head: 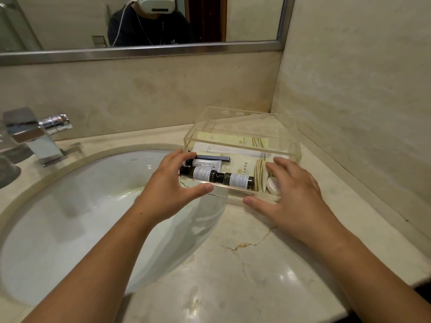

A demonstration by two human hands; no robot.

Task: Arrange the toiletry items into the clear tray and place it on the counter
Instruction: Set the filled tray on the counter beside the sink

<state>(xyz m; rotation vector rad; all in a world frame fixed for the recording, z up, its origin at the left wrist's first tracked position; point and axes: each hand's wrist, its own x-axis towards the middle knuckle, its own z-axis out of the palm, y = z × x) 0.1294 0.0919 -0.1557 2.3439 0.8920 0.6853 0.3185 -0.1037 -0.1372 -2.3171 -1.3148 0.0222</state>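
Note:
The clear tray (242, 113) rests on the marble counter (268, 252), right of the sink, its near-left corner over the basin. Inside lie two dark bottles (203, 174) (238, 180) end to end along the front wall, a white shaving cream tube (206, 163), a dark razor (214, 157), several pale sachets (233, 139) and a round white soap (273, 185). My left hand (170, 185) grips the tray's near-left corner, thumb on the front wall, fingers over the left wall. My right hand (291, 192) holds the near-right corner, thumb against the front wall.
A white oval sink (70, 217) fills the left side, with a chrome tap (35, 134) behind it. A marble wall (349, 101) closes the right side and meets the back wall in a corner behind the tray. A mirror (140, 24) hangs above.

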